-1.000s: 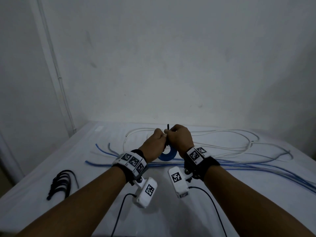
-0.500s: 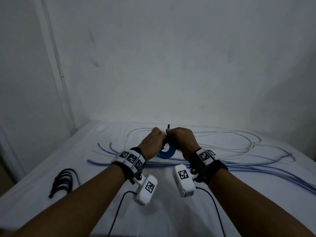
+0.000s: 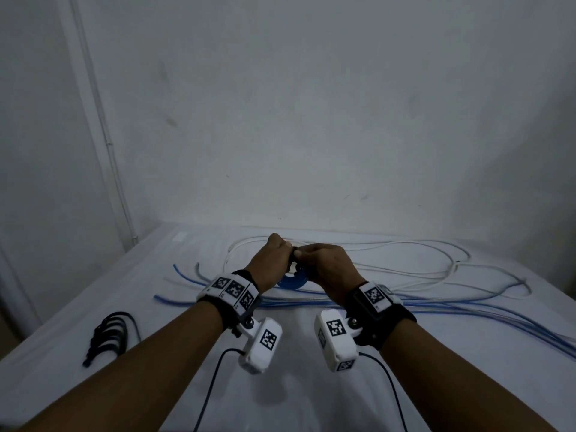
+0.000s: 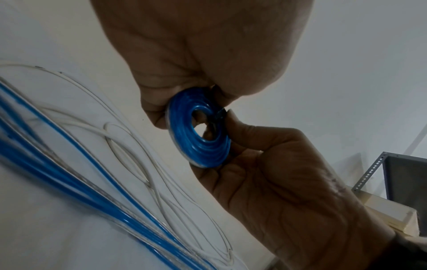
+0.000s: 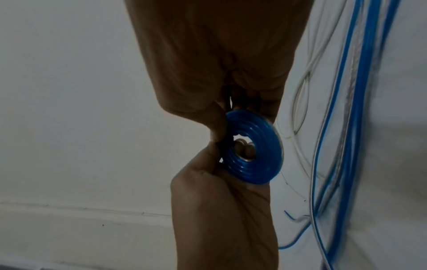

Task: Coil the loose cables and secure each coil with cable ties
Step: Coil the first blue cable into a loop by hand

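Blue cable coil (image 3: 293,280) held in the air above the white table (image 3: 280,385), between both hands, at the table's middle; flat spiral, several turns, open centre. Left hand (image 3: 269,263) fingers curled round the coil's rim, thumb side pinching at a black cable tie (image 4: 218,117) that crosses the windings. Right hand (image 3: 330,269) likewise curled, fingertips (image 4: 231,118) pinching the coil beside the tie; both hands touch one another over the coil. Whether the tie is fully cinched: cannot tell. Loose blue cables (image 3: 467,310) run across the table under the hands; loose white cable (image 3: 405,263) looped beyond them, toward the wall. Bundle of black cable ties (image 3: 109,335) near the table's left edge, well apart from the coil.
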